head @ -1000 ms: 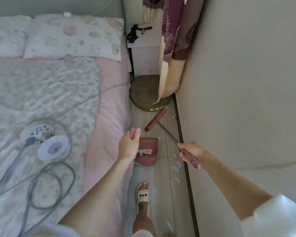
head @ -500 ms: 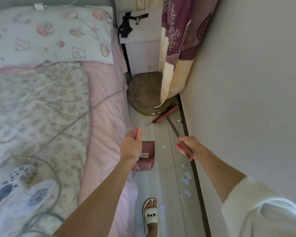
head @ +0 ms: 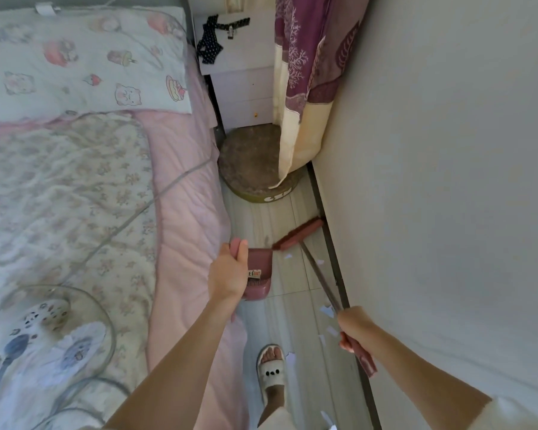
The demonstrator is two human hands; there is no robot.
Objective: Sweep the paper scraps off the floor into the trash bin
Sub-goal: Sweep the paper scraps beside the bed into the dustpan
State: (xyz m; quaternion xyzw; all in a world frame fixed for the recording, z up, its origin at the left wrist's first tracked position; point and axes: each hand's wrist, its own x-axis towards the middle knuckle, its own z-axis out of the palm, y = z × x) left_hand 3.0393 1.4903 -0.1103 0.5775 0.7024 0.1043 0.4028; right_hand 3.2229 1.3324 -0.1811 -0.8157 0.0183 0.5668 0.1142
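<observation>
My left hand point(head: 227, 274) grips the upright pink handle of a dusty-pink dustpan point(head: 259, 276), which stands on the tiled floor beside the bed. My right hand point(head: 353, 328) grips the handle of a pink broom. Its brush head point(head: 298, 234) lies on the floor just beyond the dustpan, its far end against the skirting board. White paper scraps lie along the wall side of the floor: one point(head: 288, 256) next to the dustpan, several more point(head: 327, 310) near my right hand and by my foot. No trash bin is in view.
A bed with a pink quilt point(head: 180, 228) fills the left; a power strip with cables point(head: 41, 318) lies on it. A round stool point(head: 255, 162) and a hanging curtain point(head: 302, 88) block the far end of the narrow aisle. My slippered foot point(head: 272, 372) stands below. The wall is close on the right.
The broom head has swung back from the stool toward the dustpan along the wall side. My right hand drew nearer to me; the view shifted slightly.
</observation>
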